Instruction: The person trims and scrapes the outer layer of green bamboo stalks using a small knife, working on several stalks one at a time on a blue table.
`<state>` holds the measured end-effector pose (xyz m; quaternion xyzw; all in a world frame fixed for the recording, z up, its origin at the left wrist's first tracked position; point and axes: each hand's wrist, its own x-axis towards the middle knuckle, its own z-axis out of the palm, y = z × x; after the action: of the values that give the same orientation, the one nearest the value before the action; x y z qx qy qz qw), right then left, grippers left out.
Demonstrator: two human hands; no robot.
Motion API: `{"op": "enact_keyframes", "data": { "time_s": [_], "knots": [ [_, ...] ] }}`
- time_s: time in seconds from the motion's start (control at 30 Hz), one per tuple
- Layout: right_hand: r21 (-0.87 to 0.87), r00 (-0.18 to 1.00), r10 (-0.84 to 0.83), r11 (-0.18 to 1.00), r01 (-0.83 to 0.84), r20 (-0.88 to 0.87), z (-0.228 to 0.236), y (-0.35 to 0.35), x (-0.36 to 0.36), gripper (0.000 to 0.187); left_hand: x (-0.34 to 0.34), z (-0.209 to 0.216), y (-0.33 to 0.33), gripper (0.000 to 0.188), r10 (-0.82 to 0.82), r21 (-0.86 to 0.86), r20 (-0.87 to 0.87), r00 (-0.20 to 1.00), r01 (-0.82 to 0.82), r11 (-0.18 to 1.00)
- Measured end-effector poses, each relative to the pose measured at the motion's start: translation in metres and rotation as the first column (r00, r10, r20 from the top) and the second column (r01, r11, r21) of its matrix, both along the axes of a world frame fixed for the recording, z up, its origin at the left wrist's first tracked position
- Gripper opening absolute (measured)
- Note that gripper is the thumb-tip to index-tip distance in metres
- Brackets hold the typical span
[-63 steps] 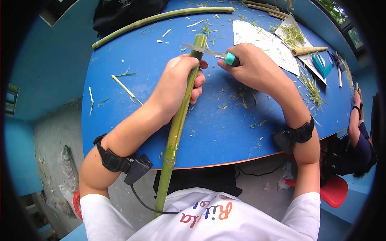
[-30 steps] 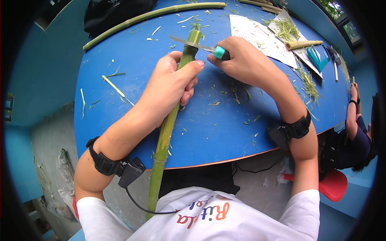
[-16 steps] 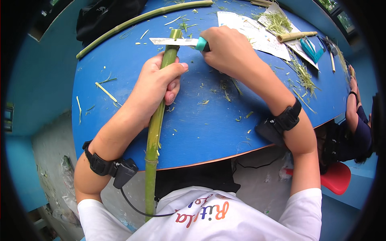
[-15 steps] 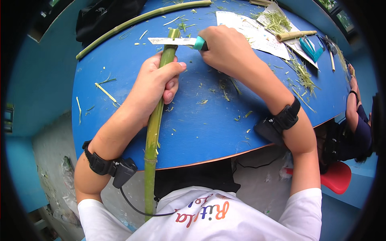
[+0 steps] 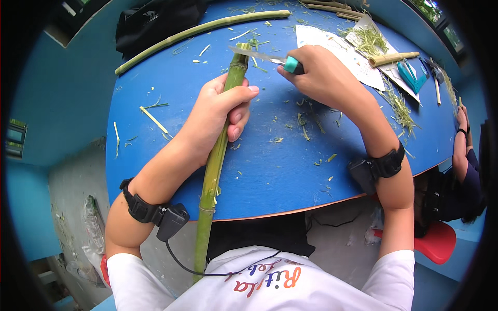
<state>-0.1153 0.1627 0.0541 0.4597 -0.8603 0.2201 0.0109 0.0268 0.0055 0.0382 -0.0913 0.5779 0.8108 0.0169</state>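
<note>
1. Green bamboo pole (image 5: 213, 173) slants across the left-middle of the blue desk (image 5: 280, 179), its near part running past the near edge toward the white shirt (image 5: 316, 280).
2. Left hand (image 5: 220, 106) has its fingers wrapped around the pole just short of the far end, thumb pointing right.
3. Right hand (image 5: 324, 75) has its fingers closed around the handle of a knife (image 5: 291, 65); the blade crosses the far tip, though whether it bites cannot be told.
4. Being bamboo, the pole should feel light for its length and stiff, hardly bending, yet likely to split along the grain.
5. Its smooth green skin may slip or roll; the pale, ragged patch on the right side, near the lower joint, could splinter.
6. Best hold: a full wrap below the far joint, fingers clear of the blade.
</note>
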Motion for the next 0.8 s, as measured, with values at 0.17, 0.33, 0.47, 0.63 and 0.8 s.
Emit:
{"op": "enact_keyframes", "data": {
  "time_s": [0.17,0.33,0.47,0.63,0.8],
  "knots": [
    [0.133,0.993,0.02,0.99,-0.035,0.113,0.008,0.0,0.011,0.019,-0.001,-0.001,0.001,0.02,0.033,0.056,-0.002,0.999,-0.032,0.998],
    [0.058,0.997,-0.074,0.995,0.075,-0.018,-0.012,-0.002,-0.004,0.025,-0.001,-0.003,0.006,0.02,0.008,0.073,-0.008,1.0,-0.008,0.997],
    [-0.095,0.942,-0.186,0.982,0.165,-0.28,-0.02,0.007,-0.041,0.026,0.006,0.005,0.02,0.018,-0.167,-0.071,0.002,0.986,0.167,0.983],
    [-0.079,0.99,-0.142,0.987,0.142,0.008,0.001,0.01,-0.016,0.031,-0.002,-0.007,0.006,0.02,-0.038,-0.021,-0.021,0.999,0.037,0.999],
    [0.034,0.975,-0.13,0.991,0.126,0.181,-0.003,0.006,-0.003,0.02,0.001,-0.011,0.007,0.032,-0.008,0.021,-0.029,1.0,0.009,1.0]
  ]
}}
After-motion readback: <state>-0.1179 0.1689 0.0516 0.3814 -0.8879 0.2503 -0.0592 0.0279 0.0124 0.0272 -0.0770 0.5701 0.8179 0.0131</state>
